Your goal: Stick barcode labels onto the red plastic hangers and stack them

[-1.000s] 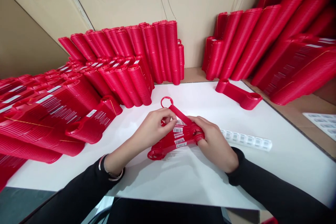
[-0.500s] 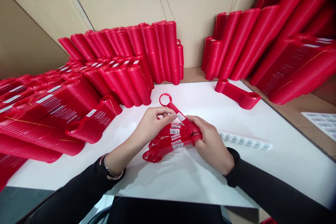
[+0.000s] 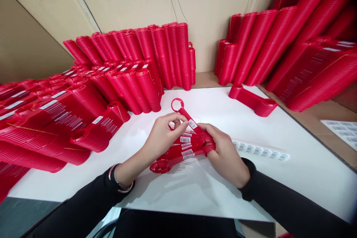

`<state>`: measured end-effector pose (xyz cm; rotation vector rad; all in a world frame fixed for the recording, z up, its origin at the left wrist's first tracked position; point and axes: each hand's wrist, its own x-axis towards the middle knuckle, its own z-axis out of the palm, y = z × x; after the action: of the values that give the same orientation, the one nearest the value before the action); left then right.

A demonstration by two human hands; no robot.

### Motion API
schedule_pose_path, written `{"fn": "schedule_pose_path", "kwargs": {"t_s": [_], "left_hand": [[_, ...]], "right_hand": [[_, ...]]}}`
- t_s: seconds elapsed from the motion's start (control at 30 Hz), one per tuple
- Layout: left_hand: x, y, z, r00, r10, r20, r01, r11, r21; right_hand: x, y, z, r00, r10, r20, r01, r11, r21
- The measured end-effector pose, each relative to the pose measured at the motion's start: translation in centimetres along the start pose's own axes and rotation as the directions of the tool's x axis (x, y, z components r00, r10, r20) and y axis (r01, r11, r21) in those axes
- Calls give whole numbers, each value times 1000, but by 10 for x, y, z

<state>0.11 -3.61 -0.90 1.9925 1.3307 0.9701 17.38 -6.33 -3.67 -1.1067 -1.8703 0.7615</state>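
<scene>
My right hand grips a fan of several flat red plastic ring-ended pieces by one ring end, with the thumb at the ring. White barcode stickers show across the fanned arms. The topmost piece points up and away, its far ring free above the white table. Thumb and forefinger of my left hand are pinched together at the edge of the barcode sticker on that piece. Its other fingers are curled, and whether the sticker lies fully flat under the fingertips is hidden.
Beside my right hand lies a strip of barcode stickers. Banded stacks of red pieces crowd the left, back and right. A short stack lies at back right. Another sticker sheet is at the far right.
My left hand has shifted slightly at the sticker, its fingers a little more arched. The lower rings of the fan have moved slightly left and bunched together. My right hand keeps its grip.
</scene>
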Motion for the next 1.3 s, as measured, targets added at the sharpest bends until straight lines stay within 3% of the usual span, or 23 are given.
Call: {"fn": "schedule_pose_path", "kwargs": {"t_s": [0.1, 0.2, 0.3, 0.43, 0.53, 0.63, 0.77, 0.9, 0.97, 1.1, 1.3], "left_hand": [[-3, -3, 4, 968, 236, -89, -199, 932, 304], [-4, -5, 5, 920, 369, -134, -260, 829, 495], [2, -8, 0, 902, 369, -226, -214, 834, 509], [13, -18, -11, 923, 243, -297, -156, 944, 290], [18, -27, -19, 963, 169, -209, -144, 981, 132], [18, -28, -26, 975, 193, -112, -177, 974, 141], [10, -23, -37, 955, 271, 124, -291, 936, 197], [-7, -24, -46, 923, 128, 364, -224, 946, 236], [-20, -24, -48, 928, 99, 360, -209, 937, 280], [-54, -18, -49, 969, 187, 160, -241, 856, 457], [-85, -14, -45, 972, 64, 225, -170, 855, 491]], "right_hand": [[-1, -1, 0, 999, -31, 10, 31, 999, -17], [-2, 0, 0, 998, -67, 19, 68, 997, -35], [-3, -1, -2, 996, -79, 47, 80, 997, -14], [-4, -3, -2, 992, -83, 97, 83, 997, 7], [-4, -2, -2, 988, -96, 120, 96, 995, -1], [-4, 2, -3, 986, -99, 137, 104, 994, -29], [-3, 9, -2, 976, -90, 198, 110, 990, -94], [-4, 12, 2, 964, -65, 258, 128, 963, -235], [-5, 12, 4, 954, -85, 286, 172, 940, -294], [-5, 12, 9, 942, -114, 317, 228, 907, -353], [-5, 11, 13, 920, -179, 350, 308, 881, -359]]}}
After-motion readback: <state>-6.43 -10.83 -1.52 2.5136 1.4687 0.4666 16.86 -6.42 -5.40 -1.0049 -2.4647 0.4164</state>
